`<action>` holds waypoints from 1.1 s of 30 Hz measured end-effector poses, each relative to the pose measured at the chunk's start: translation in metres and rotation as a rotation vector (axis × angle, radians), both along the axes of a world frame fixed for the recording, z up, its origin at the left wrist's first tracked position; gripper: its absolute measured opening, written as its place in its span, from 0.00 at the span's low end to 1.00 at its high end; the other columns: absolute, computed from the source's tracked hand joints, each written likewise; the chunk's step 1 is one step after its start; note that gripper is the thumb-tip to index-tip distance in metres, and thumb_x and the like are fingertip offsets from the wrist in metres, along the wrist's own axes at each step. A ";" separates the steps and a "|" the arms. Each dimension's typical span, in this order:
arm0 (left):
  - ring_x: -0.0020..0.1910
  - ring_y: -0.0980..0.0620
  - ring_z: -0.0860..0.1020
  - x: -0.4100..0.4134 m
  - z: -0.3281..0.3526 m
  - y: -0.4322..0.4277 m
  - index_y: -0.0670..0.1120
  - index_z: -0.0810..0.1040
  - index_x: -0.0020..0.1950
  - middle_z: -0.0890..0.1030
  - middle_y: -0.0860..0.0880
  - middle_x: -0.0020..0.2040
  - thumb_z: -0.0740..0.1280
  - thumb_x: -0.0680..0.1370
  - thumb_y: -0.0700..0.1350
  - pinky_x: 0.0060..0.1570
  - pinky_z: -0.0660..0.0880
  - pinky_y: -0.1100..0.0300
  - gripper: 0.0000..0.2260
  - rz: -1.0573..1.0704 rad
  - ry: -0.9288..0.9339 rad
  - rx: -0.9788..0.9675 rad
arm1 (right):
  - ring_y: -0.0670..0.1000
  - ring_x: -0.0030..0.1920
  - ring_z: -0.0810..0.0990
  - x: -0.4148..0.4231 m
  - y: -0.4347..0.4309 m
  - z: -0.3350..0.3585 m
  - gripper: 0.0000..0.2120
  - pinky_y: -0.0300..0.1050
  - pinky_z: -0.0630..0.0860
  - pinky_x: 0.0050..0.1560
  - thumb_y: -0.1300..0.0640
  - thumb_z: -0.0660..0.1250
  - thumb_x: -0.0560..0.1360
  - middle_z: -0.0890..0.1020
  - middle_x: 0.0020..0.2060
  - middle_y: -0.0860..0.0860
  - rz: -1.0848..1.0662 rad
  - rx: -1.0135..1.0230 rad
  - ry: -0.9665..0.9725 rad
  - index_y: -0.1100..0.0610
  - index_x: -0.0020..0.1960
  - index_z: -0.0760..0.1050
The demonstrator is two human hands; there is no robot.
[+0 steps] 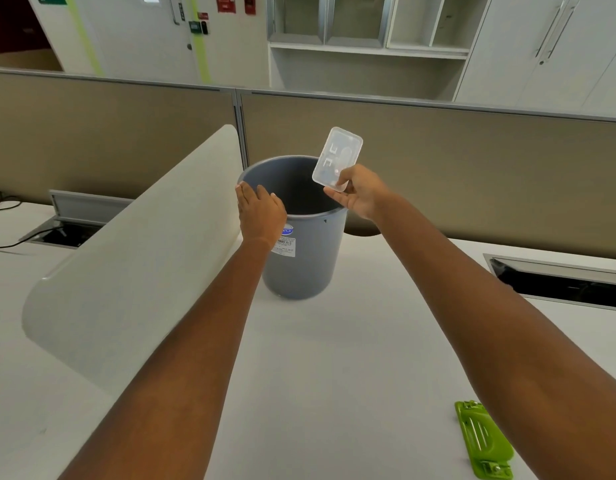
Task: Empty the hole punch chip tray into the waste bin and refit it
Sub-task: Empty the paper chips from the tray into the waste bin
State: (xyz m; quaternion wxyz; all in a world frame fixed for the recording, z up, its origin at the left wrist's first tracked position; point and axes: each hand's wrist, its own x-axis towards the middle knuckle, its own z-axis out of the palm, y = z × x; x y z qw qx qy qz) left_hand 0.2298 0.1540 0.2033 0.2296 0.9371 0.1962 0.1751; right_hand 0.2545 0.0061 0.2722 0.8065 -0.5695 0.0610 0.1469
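So nearest to the camera, down at the right edge of the white desk (pixel 317 375), there's the green hole punch (pixel 483 445) lying flat with its underside up, metal bits showing, well apart from both hands. Two bare forearms reach out from the near edge toward the middle of the desk. Further in stands the grey waste bin (pixel 304 258), upright on the desktop, open mouth facing up. The left hand (pixel 259 213) is laid on the bin's near-left rim, fingers flat and close together over the edge, more resting against it than really gripping. The right hand (pixel 360 194) is over the bin's right rim and has the clear chip tray (pixel 337 159) pinched by its lower end between thumb and fingertips; the rest of the tray sticks up and away past the fingers, tilted, hanging above the far-right part of the bin's mouth. Can't tell if any chips are left in it. The bin has a white sticker with a barcode and a blue oval logo on the side, partly behind the left wrist, print too small to read. A curved white divider (pixel 137 258) runs along the left, and beige partition panels (pixel 438 161) close off the far side.
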 end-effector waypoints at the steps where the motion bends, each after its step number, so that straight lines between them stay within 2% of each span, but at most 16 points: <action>1: 0.76 0.40 0.51 0.000 0.000 0.000 0.38 0.60 0.71 0.54 0.39 0.77 0.49 0.82 0.47 0.74 0.54 0.50 0.20 -0.001 -0.003 -0.003 | 0.58 0.57 0.72 0.000 -0.001 0.000 0.25 0.42 0.78 0.47 0.73 0.56 0.71 0.66 0.70 0.60 0.011 0.020 0.006 0.62 0.68 0.63; 4: 0.76 0.40 0.51 0.000 0.001 0.000 0.38 0.60 0.72 0.54 0.39 0.77 0.49 0.82 0.46 0.74 0.55 0.49 0.20 -0.003 -0.009 -0.016 | 0.57 0.55 0.74 0.001 -0.003 -0.001 0.24 0.44 0.77 0.50 0.72 0.59 0.72 0.69 0.67 0.61 0.022 0.008 -0.005 0.62 0.67 0.63; 7: 0.76 0.39 0.51 0.000 0.000 0.000 0.38 0.60 0.72 0.54 0.39 0.77 0.49 0.82 0.46 0.74 0.55 0.49 0.20 -0.009 -0.012 -0.015 | 0.56 0.53 0.77 0.001 -0.003 -0.003 0.24 0.45 0.77 0.51 0.72 0.63 0.71 0.74 0.64 0.60 0.024 -0.170 -0.067 0.62 0.66 0.66; 10: 0.76 0.39 0.51 0.000 0.000 0.000 0.38 0.60 0.72 0.54 0.39 0.77 0.50 0.82 0.46 0.74 0.55 0.49 0.20 -0.009 -0.018 -0.017 | 0.58 0.59 0.77 0.001 -0.003 -0.005 0.27 0.45 0.76 0.51 0.73 0.65 0.70 0.74 0.65 0.59 0.022 -0.271 -0.140 0.60 0.66 0.66; 12: 0.76 0.39 0.51 0.000 0.001 0.000 0.38 0.60 0.72 0.54 0.39 0.77 0.50 0.82 0.46 0.74 0.55 0.49 0.20 -0.010 -0.017 -0.013 | 0.59 0.60 0.76 0.003 -0.003 -0.007 0.31 0.44 0.77 0.47 0.75 0.64 0.69 0.73 0.65 0.58 0.007 -0.232 -0.163 0.58 0.68 0.63; 14: 0.76 0.39 0.50 -0.001 0.001 0.000 0.38 0.59 0.72 0.53 0.39 0.77 0.49 0.82 0.46 0.74 0.54 0.49 0.20 -0.012 -0.014 -0.010 | 0.58 0.55 0.77 0.004 -0.003 -0.007 0.32 0.42 0.79 0.40 0.77 0.63 0.69 0.72 0.65 0.59 -0.008 -0.174 -0.150 0.56 0.68 0.62; 17: 0.76 0.39 0.50 -0.001 0.001 0.000 0.38 0.60 0.72 0.53 0.38 0.77 0.49 0.82 0.46 0.74 0.55 0.49 0.20 -0.016 -0.014 -0.012 | 0.56 0.48 0.78 0.004 -0.002 -0.007 0.30 0.39 0.80 0.34 0.75 0.62 0.70 0.73 0.65 0.60 -0.011 -0.091 -0.087 0.57 0.69 0.63; 19: 0.76 0.39 0.50 -0.001 0.001 0.000 0.39 0.61 0.71 0.54 0.38 0.77 0.49 0.82 0.46 0.74 0.55 0.49 0.19 -0.016 -0.013 -0.011 | 0.57 0.47 0.78 0.003 -0.003 -0.008 0.26 0.40 0.80 0.34 0.70 0.61 0.73 0.73 0.63 0.62 -0.014 -0.011 -0.027 0.58 0.69 0.62; 21: 0.76 0.39 0.50 -0.001 0.001 0.000 0.39 0.62 0.71 0.54 0.38 0.76 0.50 0.82 0.46 0.74 0.55 0.48 0.19 -0.015 -0.013 -0.012 | 0.58 0.50 0.77 0.004 -0.005 -0.009 0.23 0.44 0.79 0.39 0.62 0.60 0.75 0.74 0.59 0.61 -0.031 0.060 0.012 0.58 0.69 0.60; 23: 0.76 0.39 0.51 -0.001 0.002 0.000 0.39 0.62 0.71 0.54 0.38 0.76 0.50 0.82 0.46 0.74 0.56 0.48 0.19 -0.014 -0.015 -0.017 | 0.57 0.51 0.77 0.007 -0.004 -0.009 0.20 0.45 0.79 0.41 0.59 0.59 0.77 0.74 0.54 0.58 -0.080 0.037 -0.016 0.59 0.68 0.63; 25: 0.76 0.39 0.51 -0.001 0.001 0.000 0.39 0.62 0.71 0.55 0.38 0.76 0.50 0.82 0.46 0.74 0.56 0.48 0.19 -0.016 -0.018 -0.017 | 0.55 0.49 0.77 0.011 -0.002 -0.010 0.15 0.41 0.78 0.38 0.59 0.59 0.77 0.75 0.50 0.56 -0.121 -0.097 -0.111 0.59 0.63 0.68; 27: 0.76 0.39 0.51 -0.001 0.001 0.000 0.38 0.62 0.71 0.55 0.38 0.76 0.50 0.82 0.45 0.74 0.56 0.48 0.19 -0.018 -0.020 -0.023 | 0.53 0.47 0.76 0.013 0.000 -0.011 0.08 0.38 0.75 0.36 0.59 0.61 0.77 0.77 0.48 0.56 -0.123 -0.326 -0.253 0.59 0.55 0.73; 28: 0.76 0.39 0.51 -0.001 0.001 0.000 0.38 0.62 0.70 0.55 0.38 0.76 0.50 0.82 0.45 0.74 0.55 0.48 0.19 -0.019 -0.019 -0.024 | 0.53 0.47 0.76 0.014 0.001 -0.013 0.08 0.40 0.75 0.37 0.59 0.62 0.76 0.78 0.47 0.58 -0.119 -0.468 -0.347 0.59 0.53 0.74; 30: 0.76 0.39 0.51 -0.001 0.001 0.000 0.38 0.62 0.71 0.55 0.38 0.76 0.50 0.82 0.45 0.74 0.55 0.48 0.19 -0.016 -0.016 -0.024 | 0.52 0.46 0.76 0.016 0.000 -0.016 0.10 0.46 0.78 0.44 0.61 0.64 0.74 0.80 0.49 0.59 -0.089 -0.748 -0.545 0.62 0.54 0.76; 31: 0.76 0.39 0.51 -0.001 0.001 0.000 0.38 0.62 0.71 0.55 0.38 0.76 0.50 0.82 0.45 0.74 0.55 0.48 0.19 -0.014 -0.015 -0.024 | 0.52 0.46 0.76 0.016 -0.001 -0.017 0.11 0.46 0.78 0.46 0.62 0.66 0.73 0.80 0.48 0.58 -0.041 -0.860 -0.618 0.63 0.55 0.76; 33: 0.76 0.39 0.51 -0.001 0.002 -0.001 0.38 0.62 0.71 0.55 0.38 0.76 0.50 0.82 0.45 0.74 0.55 0.48 0.19 -0.014 -0.012 -0.022 | 0.53 0.47 0.77 0.015 -0.001 -0.016 0.12 0.40 0.77 0.42 0.63 0.67 0.71 0.80 0.49 0.56 0.125 -1.026 -0.684 0.61 0.54 0.76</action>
